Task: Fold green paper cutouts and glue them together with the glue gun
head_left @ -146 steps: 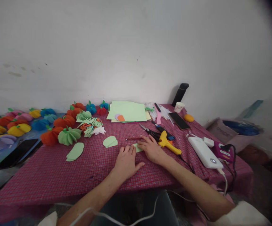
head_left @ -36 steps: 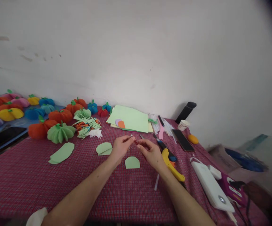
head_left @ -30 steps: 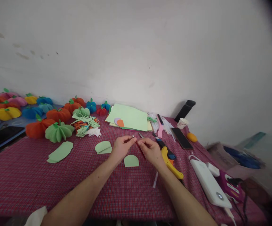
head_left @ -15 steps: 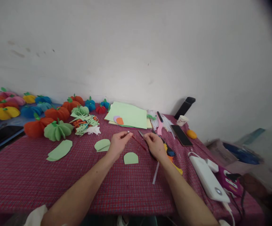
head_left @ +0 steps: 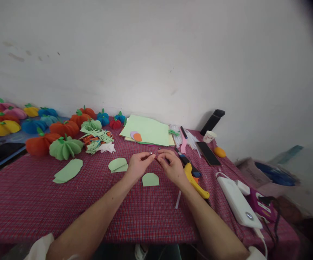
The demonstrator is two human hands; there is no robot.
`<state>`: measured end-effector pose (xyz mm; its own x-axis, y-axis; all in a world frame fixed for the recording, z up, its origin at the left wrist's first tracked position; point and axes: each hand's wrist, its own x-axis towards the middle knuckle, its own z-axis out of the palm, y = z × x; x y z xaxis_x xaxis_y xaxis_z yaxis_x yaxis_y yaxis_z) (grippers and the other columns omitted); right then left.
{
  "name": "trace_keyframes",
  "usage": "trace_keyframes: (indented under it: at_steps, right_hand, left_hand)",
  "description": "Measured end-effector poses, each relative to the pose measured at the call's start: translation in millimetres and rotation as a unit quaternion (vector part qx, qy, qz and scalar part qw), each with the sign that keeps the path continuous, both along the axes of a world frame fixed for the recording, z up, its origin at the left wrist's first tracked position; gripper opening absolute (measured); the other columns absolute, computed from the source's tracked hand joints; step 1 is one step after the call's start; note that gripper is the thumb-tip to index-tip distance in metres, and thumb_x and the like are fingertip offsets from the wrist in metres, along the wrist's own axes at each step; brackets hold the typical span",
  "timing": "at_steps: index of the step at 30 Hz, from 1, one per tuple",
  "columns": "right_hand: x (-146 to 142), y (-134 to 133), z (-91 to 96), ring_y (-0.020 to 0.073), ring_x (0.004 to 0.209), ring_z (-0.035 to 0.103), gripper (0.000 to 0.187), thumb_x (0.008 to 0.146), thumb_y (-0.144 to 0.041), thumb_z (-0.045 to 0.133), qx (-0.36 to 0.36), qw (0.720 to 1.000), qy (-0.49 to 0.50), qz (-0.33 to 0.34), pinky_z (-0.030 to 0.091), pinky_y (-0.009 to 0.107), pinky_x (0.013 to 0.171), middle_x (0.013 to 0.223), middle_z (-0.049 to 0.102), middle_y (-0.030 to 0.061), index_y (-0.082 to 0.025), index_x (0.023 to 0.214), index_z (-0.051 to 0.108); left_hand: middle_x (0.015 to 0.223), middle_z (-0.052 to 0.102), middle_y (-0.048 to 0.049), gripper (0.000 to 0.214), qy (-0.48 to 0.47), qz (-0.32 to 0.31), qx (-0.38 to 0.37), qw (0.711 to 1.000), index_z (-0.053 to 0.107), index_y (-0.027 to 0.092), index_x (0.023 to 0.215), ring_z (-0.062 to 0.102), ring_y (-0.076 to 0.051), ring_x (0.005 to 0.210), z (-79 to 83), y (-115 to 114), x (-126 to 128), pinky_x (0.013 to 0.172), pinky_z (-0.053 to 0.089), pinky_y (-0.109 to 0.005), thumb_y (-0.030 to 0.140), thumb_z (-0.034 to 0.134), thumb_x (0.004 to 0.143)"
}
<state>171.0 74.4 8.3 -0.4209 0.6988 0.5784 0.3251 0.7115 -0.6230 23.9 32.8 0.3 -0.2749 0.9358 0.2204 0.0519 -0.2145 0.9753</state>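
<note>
"What do we have in our left hand point(head_left: 139, 165)?"

"Its fingertips are pinched on a slim stick point(head_left: 151, 153), shiny-tipped and mostly hidden, over the desk point(head_left: 37, 202)."

"And our right hand point(head_left: 172, 168)?"

"Its thumb and fingers curl just beside the left's; we can't tell whether they grip the stick too. Nearer us lies a green paper piece point(head_left: 150, 180), the yellow glue gun point(head_left: 196, 185) well to its right."
</note>
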Motion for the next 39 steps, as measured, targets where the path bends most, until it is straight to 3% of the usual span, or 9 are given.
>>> trace_keyframes:
  at_steps: [4,10,14,19,22,25,31,36,39]
  right_hand:
    - [3,5,-0.5,0.0198,0.095,0.056,0.015,0.085,-0.024,0.048,0.007,0.999,-0.029,-0.042,0.043,0.037,0.086,0.098,0.063,0.0082,-0.021,0.077,0.061]
    - [21,28,-7.8,0.0203,0.081,0.06,0.025,0.085,-0.033,0.048,-0.023,0.989,-0.064,-0.134,0.045,0.034,0.076,0.08,0.067,0.0061,-0.02,0.072,0.064]
    - [27,34,-10.1,0.0223,0.088,0.06,0.02,0.083,-0.03,0.05,-0.01,0.986,-0.066,-0.152,0.043,0.039,0.083,0.092,0.068,0.0076,-0.02,0.086,0.068]
    - [19,21,-4.0,0.0198,0.1,0.057,0.019,0.085,-0.03,0.052,-0.006,0.997,-0.033,-0.071,0.041,0.037,0.091,0.103,0.067,0.0066,-0.022,0.088,0.069]
    - [13,13,-1.6,0.0187,0.096,0.059,0.018,0.084,-0.032,0.055,-0.037,0.999,-0.006,0.01,0.044,0.036,0.087,0.097,0.068,0.005,-0.024,0.093,0.068]
    - [10,10,-2.1,0.018,0.087,0.06,0.014,0.082,-0.03,0.058,-0.051,0.998,-0.003,0.041,0.046,0.034,0.081,0.089,0.068,0.004,-0.024,0.09,0.069]
    - [13,7,0.5,0.0196,0.085,0.059,0.01,0.082,-0.03,0.059,-0.006,0.999,-0.026,0.023,0.045,0.035,0.08,0.083,0.068,0.0031,-0.025,0.078,0.068]
    - [13,5,5.0,0.0191,0.082,0.056,0.014,0.085,-0.027,0.053,0.038,0.996,-0.078,0.014,0.043,0.034,0.077,0.079,0.065,0.0029,-0.024,0.076,0.063]
    - [16,12,2.4,0.0203,0.08,0.055,0.017,0.086,-0.024,0.049,0.048,0.992,-0.105,-0.046,0.042,0.034,0.075,0.078,0.064,0.005,-0.021,0.077,0.063]
  left_hand:
    - [0.071,0.067,-0.0017,0.024,0.009,0.001,0.008,1.0,0.072,0.016,0.077,0.054,-0.014,0.064,-3.7,3,0,0.06,0.039,-0.024,0.038,0.063,0.071]
    - [0.068,0.064,-0.0003,0.023,0.003,0.006,0.011,1.0,0.071,0.015,0.083,0.046,-0.009,0.055,0.8,0,-5,0.052,0.033,-0.021,0.032,0.061,0.071]
    - [0.068,0.063,0.0004,0.023,-0.006,0.003,0.013,1.0,0.07,0.015,0.085,0.042,-0.007,0.051,1.1,0,-8,0.049,0.03,-0.02,0.03,0.06,0.072]
    - [0.074,0.067,-0.002,0.022,-0.012,-0.002,0.019,1.0,0.07,0.015,0.084,0.05,-0.01,0.059,1.3,1,-9,0.054,0.036,-0.021,0.029,0.06,0.071]
    - [0.08,0.069,-0.0033,0.021,-0.013,-0.015,0.021,1.0,0.07,0.016,0.084,0.055,-0.013,0.066,3.7,-1,-7,0.059,0.04,-0.023,0.028,0.06,0.07]
    - [0.08,0.069,-0.0033,0.021,-0.01,-0.029,0.018,0.999,0.07,0.016,0.084,0.056,-0.013,0.067,4.7,-3,-4,0.061,0.041,-0.024,0.028,0.059,0.07]
    - [0.08,0.068,-0.0029,0.023,-0.004,-0.038,0.009,0.999,0.071,0.017,0.086,0.051,-0.011,0.063,3.1,-3,-3,0.057,0.037,-0.022,0.028,0.061,0.068]
    - [0.057,0.055,0.0027,0.025,-0.009,-0.073,-0.01,0.997,0.072,0.016,0.086,0.038,-0.008,0.049,3.7,-5,-4,0.047,0.028,-0.021,0.028,0.062,0.067]
    - [0.052,0.047,0.0046,0.026,-0.022,-0.083,-0.022,0.996,0.071,0.016,0.088,0.033,-0.007,0.047,3.5,-6,-5,0.045,0.023,-0.02,0.029,0.062,0.068]
